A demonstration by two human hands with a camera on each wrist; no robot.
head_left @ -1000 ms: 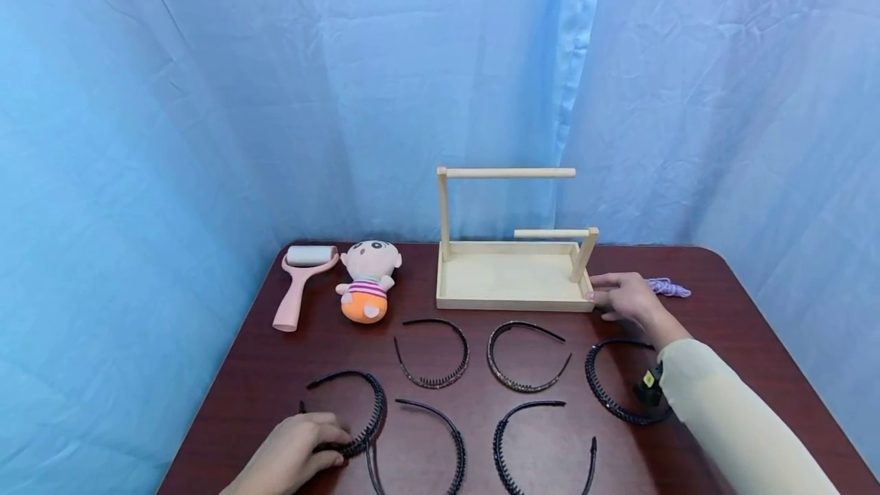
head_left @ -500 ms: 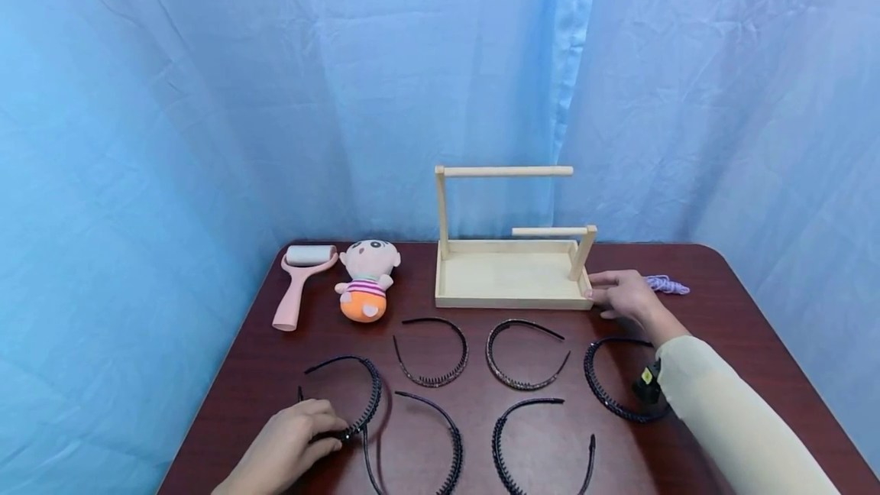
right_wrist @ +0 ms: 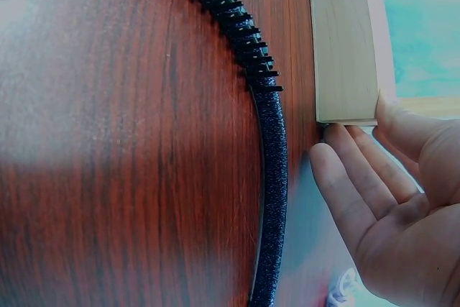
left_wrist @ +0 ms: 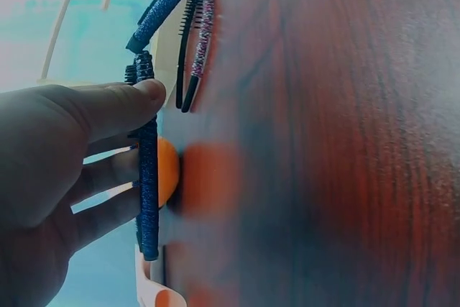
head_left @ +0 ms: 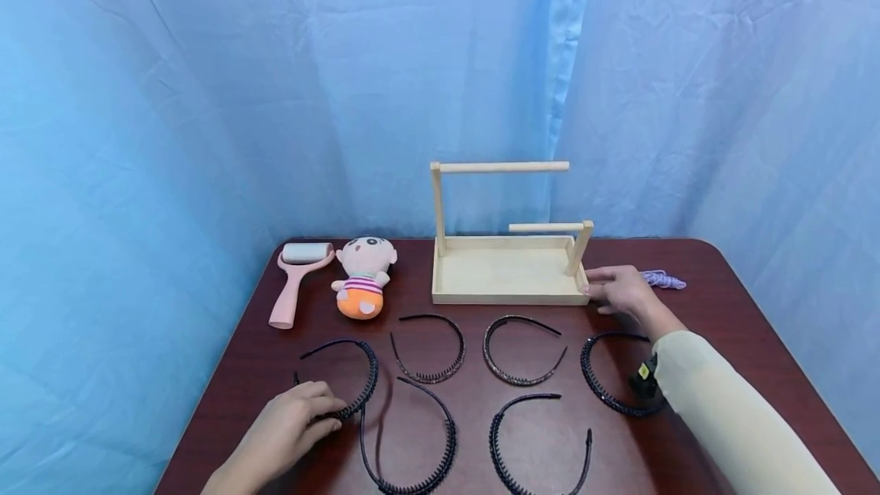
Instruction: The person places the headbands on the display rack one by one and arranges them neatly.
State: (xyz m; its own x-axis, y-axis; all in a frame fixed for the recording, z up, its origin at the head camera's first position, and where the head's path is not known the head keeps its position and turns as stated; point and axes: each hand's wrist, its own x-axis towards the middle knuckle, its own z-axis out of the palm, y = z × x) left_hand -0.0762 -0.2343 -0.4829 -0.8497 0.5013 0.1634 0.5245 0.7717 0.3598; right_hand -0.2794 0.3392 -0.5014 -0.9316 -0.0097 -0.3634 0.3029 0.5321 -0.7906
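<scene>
My left hand (head_left: 292, 418) pinches a dark toothed headband (head_left: 367, 388) and holds it above the table; the left wrist view shows the thumb on its near side and fingers behind. A second dark toothed headband (head_left: 447, 449) meets its lower end; I cannot tell whether they are hooked together. My right hand (head_left: 622, 292) holds the right end of a pale wooden stand (head_left: 509, 299), thumb over the rim corner, fingers along the outer wall. The stand has a tray base and two horizontal bars, one high, one low. Under my right forearm lies another black headband (head_left: 591, 373).
Two glittery headbands (head_left: 426, 378) (head_left: 491, 361) and one dark headband (head_left: 498, 457) lie on the brown table (head_left: 227, 403). A pink-handled lint roller (head_left: 292, 285) and a plush doll (head_left: 362, 281) are at back left. Purple cord (head_left: 663, 279) lies beyond my right hand.
My left hand has raised the headband up and away from the table. The second dark headband has shifted and turned along with it. My right hand stays at the stand.
</scene>
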